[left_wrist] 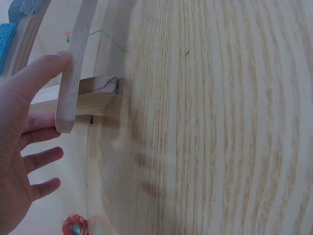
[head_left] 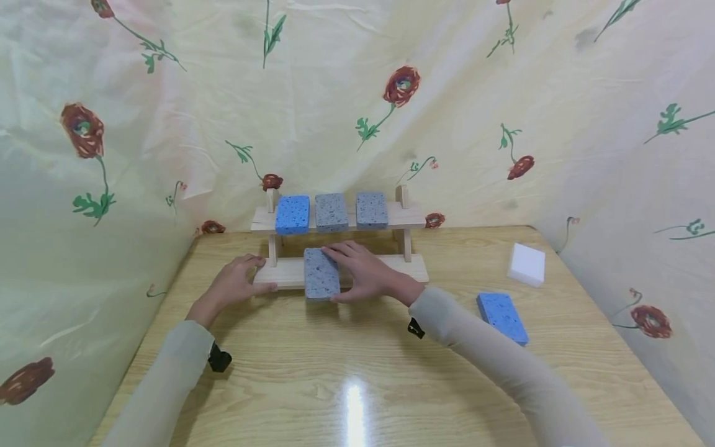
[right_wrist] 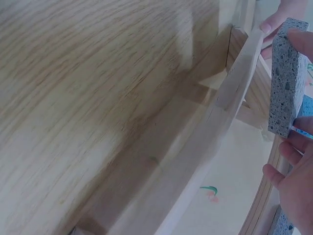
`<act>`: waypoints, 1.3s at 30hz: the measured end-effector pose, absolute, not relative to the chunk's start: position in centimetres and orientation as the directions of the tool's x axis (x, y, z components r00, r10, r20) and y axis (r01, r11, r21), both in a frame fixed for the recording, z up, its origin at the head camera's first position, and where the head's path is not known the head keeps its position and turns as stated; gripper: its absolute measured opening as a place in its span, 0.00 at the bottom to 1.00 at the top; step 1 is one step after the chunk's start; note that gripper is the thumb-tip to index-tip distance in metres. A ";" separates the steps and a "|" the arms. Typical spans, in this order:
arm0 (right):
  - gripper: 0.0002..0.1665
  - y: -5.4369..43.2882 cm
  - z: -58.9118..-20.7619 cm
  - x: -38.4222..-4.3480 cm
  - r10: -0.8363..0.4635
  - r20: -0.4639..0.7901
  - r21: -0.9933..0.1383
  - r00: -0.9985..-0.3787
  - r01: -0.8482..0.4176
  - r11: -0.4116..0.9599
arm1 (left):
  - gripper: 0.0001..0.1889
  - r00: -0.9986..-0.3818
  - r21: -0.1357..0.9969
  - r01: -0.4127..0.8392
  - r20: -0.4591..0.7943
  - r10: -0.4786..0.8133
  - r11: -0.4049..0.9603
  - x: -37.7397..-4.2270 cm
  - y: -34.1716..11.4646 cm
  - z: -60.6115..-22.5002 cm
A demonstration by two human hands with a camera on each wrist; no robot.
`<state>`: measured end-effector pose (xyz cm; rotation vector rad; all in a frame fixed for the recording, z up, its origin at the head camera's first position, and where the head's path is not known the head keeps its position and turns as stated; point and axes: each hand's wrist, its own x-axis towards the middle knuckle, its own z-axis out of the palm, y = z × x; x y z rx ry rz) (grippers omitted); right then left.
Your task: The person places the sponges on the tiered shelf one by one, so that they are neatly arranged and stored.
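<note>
A small two-tier wooden rack (head_left: 286, 272) stands on the table. My left hand (head_left: 231, 282) pinches the left end of its lower shelf; in the left wrist view the thumb lies on one side of the lower board (left_wrist: 78, 58), a finger on the other. With my right hand (head_left: 365, 273) I hold a speckled grey sponge (head_left: 321, 274) by its edges, thumb at the near end and fingers at the far end. It overlaps the lower shelf in the head view. The upper shelf bears a blue sponge (head_left: 292, 214) and two grey sponges (head_left: 331, 212), (head_left: 371, 210) side by side.
To the right on the wooden table (head_left: 279, 385) lie another blue sponge (head_left: 501, 316), beside my right forearm, and a white sponge block (head_left: 527, 264) farther back. A flower-printed cloth (head_left: 335, 112) hangs behind and along both sides.
</note>
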<state>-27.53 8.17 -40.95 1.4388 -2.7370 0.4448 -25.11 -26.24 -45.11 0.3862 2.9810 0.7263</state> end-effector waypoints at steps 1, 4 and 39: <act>0.64 8.0 -41.0 -27.6 -0.804 0.145 -0.240 -0.576 -0.809 0.537 | 0.44 -0.967 0.459 0.230 0.012 0.253 0.858 -25.1 -26.2 -45.1; 0.65 7.6 -41.2 -27.7 -0.805 0.141 -0.234 -0.576 -0.810 0.538 | 0.46 -0.967 0.456 0.232 0.013 0.255 0.859 -25.1 -26.2 -45.1; 0.65 3.4 -42.0 -27.9 -0.797 0.118 -0.244 -0.593 -0.795 0.555 | 0.42 -0.962 0.446 0.263 0.057 0.266 0.856 -24.9 -26.1 -45.2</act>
